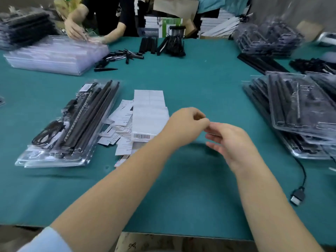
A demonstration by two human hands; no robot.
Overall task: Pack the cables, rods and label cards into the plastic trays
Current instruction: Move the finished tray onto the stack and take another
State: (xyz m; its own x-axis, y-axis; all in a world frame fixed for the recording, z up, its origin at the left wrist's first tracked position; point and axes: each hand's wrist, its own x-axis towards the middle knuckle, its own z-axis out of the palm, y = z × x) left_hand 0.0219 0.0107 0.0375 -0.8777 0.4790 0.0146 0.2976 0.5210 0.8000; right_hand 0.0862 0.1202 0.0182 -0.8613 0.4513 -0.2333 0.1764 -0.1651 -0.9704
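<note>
Over on our left sits a packed tray (60, 128), its rods running away from us, and just right of it the pile of label cards (145, 117). Our left hand (183, 124) hovers at the pile's right edge, fingers curled, seemingly empty; it's the nearer one for grabbing a card. Right hand (231, 140) is relaxed, fingertips nearly meeting the left. More trays (298, 113) are stacked far right.

Bare green table (190, 77) between label cards (145, 113) and right tray stack (298, 113).
</note>
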